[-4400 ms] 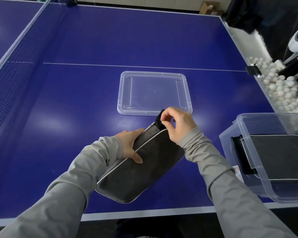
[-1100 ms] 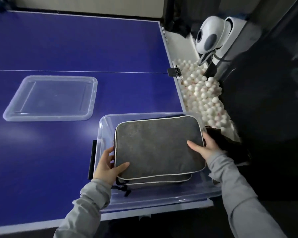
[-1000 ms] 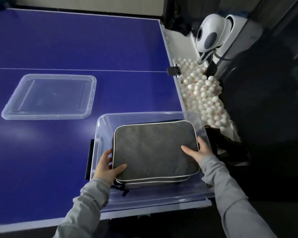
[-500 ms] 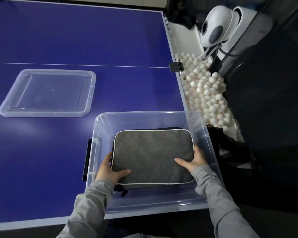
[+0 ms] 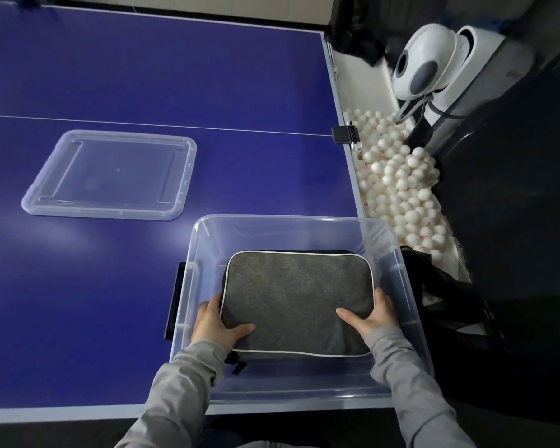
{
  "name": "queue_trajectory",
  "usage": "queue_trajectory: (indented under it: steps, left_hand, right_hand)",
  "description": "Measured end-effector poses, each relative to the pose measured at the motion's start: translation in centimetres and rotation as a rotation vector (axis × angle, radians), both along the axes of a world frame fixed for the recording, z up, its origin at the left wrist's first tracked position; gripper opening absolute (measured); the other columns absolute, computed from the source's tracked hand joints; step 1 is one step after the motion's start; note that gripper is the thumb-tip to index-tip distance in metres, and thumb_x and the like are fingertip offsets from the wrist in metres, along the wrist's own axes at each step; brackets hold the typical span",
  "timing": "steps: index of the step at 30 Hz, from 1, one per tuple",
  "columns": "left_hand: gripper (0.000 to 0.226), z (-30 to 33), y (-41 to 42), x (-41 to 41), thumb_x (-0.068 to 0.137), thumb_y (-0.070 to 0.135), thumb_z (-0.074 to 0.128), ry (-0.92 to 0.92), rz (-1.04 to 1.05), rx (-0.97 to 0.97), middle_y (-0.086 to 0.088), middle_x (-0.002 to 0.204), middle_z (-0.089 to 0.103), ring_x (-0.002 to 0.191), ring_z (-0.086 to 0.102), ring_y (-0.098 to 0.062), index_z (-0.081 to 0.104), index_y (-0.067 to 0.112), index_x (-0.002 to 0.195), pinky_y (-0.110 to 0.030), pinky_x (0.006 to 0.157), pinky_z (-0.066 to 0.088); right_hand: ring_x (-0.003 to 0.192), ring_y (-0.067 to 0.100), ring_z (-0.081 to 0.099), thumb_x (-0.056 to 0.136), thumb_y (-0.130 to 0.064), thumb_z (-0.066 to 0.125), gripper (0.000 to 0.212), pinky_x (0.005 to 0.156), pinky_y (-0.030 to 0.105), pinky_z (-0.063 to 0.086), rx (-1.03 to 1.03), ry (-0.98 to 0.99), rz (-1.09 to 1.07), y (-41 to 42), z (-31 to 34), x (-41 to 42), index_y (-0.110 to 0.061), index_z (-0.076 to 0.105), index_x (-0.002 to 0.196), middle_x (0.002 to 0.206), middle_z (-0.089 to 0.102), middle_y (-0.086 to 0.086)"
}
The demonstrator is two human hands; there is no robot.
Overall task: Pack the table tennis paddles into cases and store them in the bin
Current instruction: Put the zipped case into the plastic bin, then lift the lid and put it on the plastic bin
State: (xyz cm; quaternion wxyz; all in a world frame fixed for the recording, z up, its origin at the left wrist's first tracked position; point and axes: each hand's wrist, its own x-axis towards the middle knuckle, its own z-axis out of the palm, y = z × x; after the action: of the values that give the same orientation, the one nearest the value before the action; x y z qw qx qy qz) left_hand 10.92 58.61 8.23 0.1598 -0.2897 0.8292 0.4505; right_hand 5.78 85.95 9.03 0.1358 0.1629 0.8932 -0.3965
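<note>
Both hands, left hand [image 5: 215, 324] and right hand [image 5: 374, 318], grip the grey case [image 5: 296, 299] between them by its side edges, thumbs on top, inside the clear bin [image 5: 401, 273].

I'm looking down on a wide blue table tennis table with white lines [image 5: 143, 76], soft glare showing on its surface. I'm seeing a trough of white plastic balls [image 5: 401, 189] along its right edge, beside a white rounded ball machine [image 5: 424, 63].
</note>
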Motion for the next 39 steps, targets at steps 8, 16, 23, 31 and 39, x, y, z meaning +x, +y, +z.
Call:
queue_trajectory:
  steps: [8,16,23,31,39]
  left_hand:
    - [0.093,1.7,0.4,0.4,0.073,0.031,0.077,0.044,-0.189,-0.198,-0.013,0.144,0.032,0.134,0.032,-0.029,0.022,0.011,0.146,-0.030,0.111,0.024]
    - [0.073,5.4,-0.5,-1.2,0.091,0.049,0.046,0.348,-0.499,-0.612,0.002,0.158,0.011,0.145,0.010,-0.015,0.012,0.021,0.149,-0.029,0.117,0.007]
    - [0.066,7.6,-10.0,-3.3,0.090,0.045,0.053,0.449,-0.320,-0.661,-0.005,0.154,0.027,0.142,0.024,-0.022,0.033,0.016,0.145,-0.035,0.113,0.018]
    - [0.070,3.3,-26.9,-5.8,0.090,0.049,0.050,0.232,-0.271,-0.733,-0.004,0.155,0.026,0.143,0.021,-0.022,0.028,0.014,0.146,-0.038,0.115,0.018]
    - [0.077,-0.7,-42.9,-9.0,0.087,0.050,0.054,0.055,-0.215,-0.709,-0.010,0.151,0.030,0.139,0.026,-0.027,0.024,0.009,0.146,-0.043,0.111,0.026]
  right_hand:
    - [0.137,0.028,0.029,0.066,-0.019,0.083,0.098,0.113,0.034,0.023,0.045,0.170,0.062,-0.6,2.1,0.5,-0.006,0.025,0.144,0.147,0.031,0.017]
    - [0.131,0.037,0.037,0.074,-0.018,0.076,0.077,0.111,0.043,0.028,0.221,0.409,0.365,-5.0,5.5,-1.6,0.002,0.037,0.138,0.137,0.042,0.024]
    - [0.136,0.031,0.031,0.083,-0.019,0.067,0.068,0.113,0.036,0.021,0.169,0.429,0.521,-12.9,7.0,-4.4,-0.003,0.034,0.140,0.143,0.038,0.017]
    - [0.139,0.027,0.024,0.090,-0.031,0.056,0.064,0.110,0.030,0.015,0.324,0.397,0.638,-26.2,6.0,-9.0,-0.006,0.030,0.142,0.147,0.034,0.014]
    - [0.138,0.027,0.025,0.091,-0.039,0.052,0.066,0.109,0.037,0.024,0.524,0.196,0.623,-38.3,2.9,-15.4,-0.007,0.027,0.144,0.147,0.032,0.012]
